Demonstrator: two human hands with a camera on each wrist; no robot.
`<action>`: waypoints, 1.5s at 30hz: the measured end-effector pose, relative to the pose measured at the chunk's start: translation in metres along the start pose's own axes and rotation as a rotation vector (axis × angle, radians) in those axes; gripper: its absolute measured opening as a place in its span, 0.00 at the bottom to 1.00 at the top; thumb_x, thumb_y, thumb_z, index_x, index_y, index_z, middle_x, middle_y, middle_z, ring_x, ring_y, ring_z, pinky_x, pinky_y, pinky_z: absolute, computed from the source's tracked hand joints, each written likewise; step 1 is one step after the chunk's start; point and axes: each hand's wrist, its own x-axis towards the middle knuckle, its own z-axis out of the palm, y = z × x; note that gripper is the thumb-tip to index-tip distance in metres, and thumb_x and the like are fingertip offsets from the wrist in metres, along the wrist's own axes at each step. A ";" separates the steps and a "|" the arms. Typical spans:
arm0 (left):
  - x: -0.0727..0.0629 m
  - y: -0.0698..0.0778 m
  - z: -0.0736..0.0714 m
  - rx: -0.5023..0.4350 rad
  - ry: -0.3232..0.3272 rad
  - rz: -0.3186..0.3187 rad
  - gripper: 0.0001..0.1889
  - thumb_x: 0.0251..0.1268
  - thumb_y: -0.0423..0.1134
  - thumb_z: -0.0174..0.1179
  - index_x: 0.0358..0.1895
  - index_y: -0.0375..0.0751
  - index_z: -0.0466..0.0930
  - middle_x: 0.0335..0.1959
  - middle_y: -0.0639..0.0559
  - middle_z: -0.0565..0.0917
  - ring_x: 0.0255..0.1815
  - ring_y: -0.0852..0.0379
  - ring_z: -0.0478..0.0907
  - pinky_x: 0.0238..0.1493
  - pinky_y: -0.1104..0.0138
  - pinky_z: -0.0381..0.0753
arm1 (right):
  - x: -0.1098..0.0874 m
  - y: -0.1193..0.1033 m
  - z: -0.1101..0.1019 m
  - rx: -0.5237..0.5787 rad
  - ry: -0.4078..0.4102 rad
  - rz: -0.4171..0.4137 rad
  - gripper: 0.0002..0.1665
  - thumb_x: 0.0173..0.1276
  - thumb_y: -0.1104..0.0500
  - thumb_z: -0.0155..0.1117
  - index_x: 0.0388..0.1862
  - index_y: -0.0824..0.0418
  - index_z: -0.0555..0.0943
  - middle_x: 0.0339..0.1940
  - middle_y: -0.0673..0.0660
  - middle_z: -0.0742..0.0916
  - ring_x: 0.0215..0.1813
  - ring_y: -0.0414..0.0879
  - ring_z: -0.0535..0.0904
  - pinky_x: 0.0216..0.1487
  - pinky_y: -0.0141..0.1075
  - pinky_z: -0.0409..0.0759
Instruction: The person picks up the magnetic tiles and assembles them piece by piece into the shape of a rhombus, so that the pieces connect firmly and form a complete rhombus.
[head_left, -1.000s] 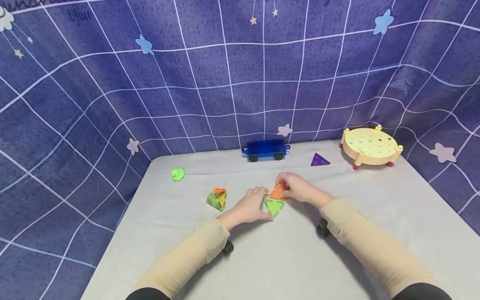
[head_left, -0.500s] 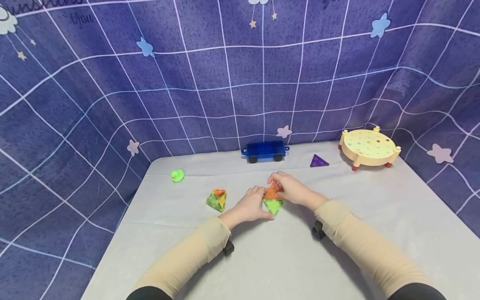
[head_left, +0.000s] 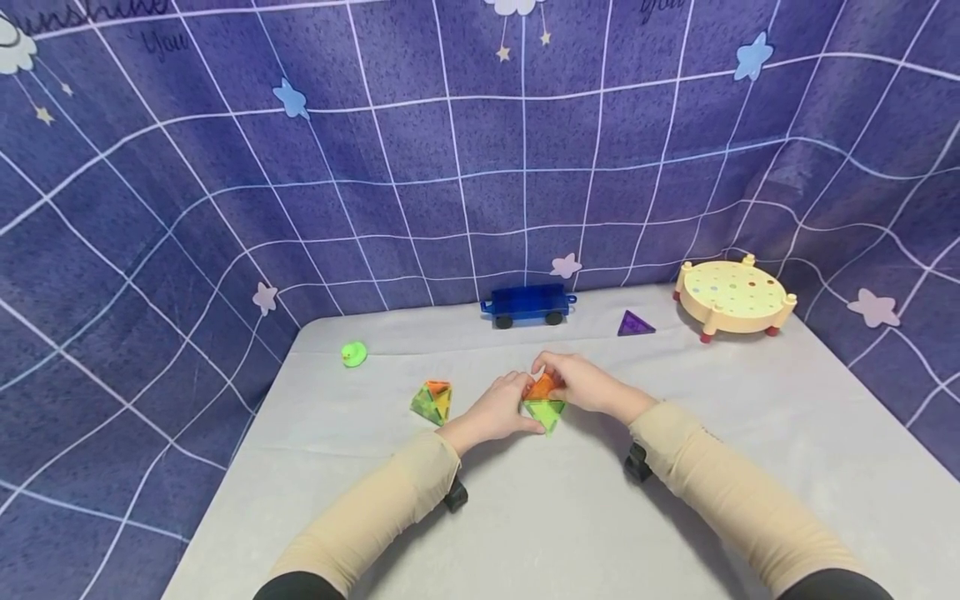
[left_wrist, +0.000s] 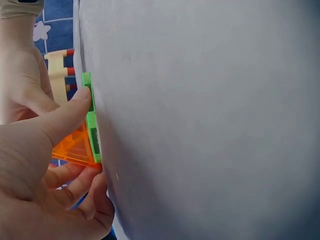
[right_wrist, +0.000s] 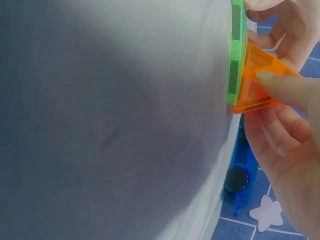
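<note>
Blue-purple cloth [head_left: 405, 208], gridded and starred, hangs behind a pale table [head_left: 570, 517]. Near the middle of the table sit a green tile [head_left: 545, 414] and an orange tile [right_wrist: 254, 92], both triangular, see-through and touching along an edge; the orange one stands tilted up from the green, which lies near flat on the table.

The left hand [head_left: 497, 410] has its thumb on the green tile's rim and its curled fingers at the far side, by the orange tile's edge. The right hand [head_left: 588, 383] pinches the orange tile, thumb on its face and fingers behind. So the hands are close together, each on a tile.

Both tiles look like plastic: I judge them light, stiff and rather slick, hard to bend, though a drop might chip a corner. Dark insets show in the green rim (magnets, perhaps, which would make the joint snap or swivel). Rims seem the best hold; pressing the smooth face alone could let it skid, and a push too near the joint could fold the pair.

A small tile cluster [head_left: 431, 406] lies left of the left hand; a purple tile [head_left: 635, 323] lies farther back on the right.
</note>
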 end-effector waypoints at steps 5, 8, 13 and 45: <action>0.000 0.000 0.001 0.018 0.011 -0.009 0.30 0.54 0.51 0.78 0.53 0.39 0.75 0.40 0.50 0.76 0.43 0.53 0.73 0.49 0.60 0.75 | -0.004 0.007 0.000 0.017 -0.012 0.001 0.27 0.54 0.77 0.74 0.52 0.65 0.77 0.33 0.56 0.86 0.37 0.48 0.83 0.46 0.43 0.84; 0.000 0.000 0.001 0.025 0.017 -0.014 0.28 0.56 0.50 0.77 0.53 0.39 0.75 0.40 0.50 0.77 0.43 0.54 0.74 0.48 0.61 0.76 | -0.007 0.012 -0.002 0.041 -0.036 0.013 0.29 0.54 0.76 0.75 0.54 0.66 0.77 0.35 0.58 0.86 0.38 0.49 0.84 0.46 0.43 0.84; 0.000 -0.001 0.001 0.028 0.043 0.002 0.27 0.59 0.47 0.76 0.54 0.37 0.76 0.38 0.50 0.79 0.40 0.54 0.76 0.45 0.60 0.77 | -0.013 0.017 -0.010 0.078 -0.086 0.052 0.32 0.56 0.71 0.77 0.59 0.70 0.76 0.42 0.62 0.87 0.46 0.55 0.85 0.52 0.47 0.83; -0.002 0.002 0.002 0.027 0.045 -0.019 0.18 0.65 0.41 0.71 0.51 0.39 0.75 0.30 0.56 0.73 0.31 0.59 0.70 0.34 0.67 0.71 | -0.027 0.102 -0.062 -0.291 0.103 0.596 0.32 0.76 0.59 0.57 0.71 0.77 0.66 0.68 0.88 0.64 0.69 0.84 0.58 0.71 0.67 0.56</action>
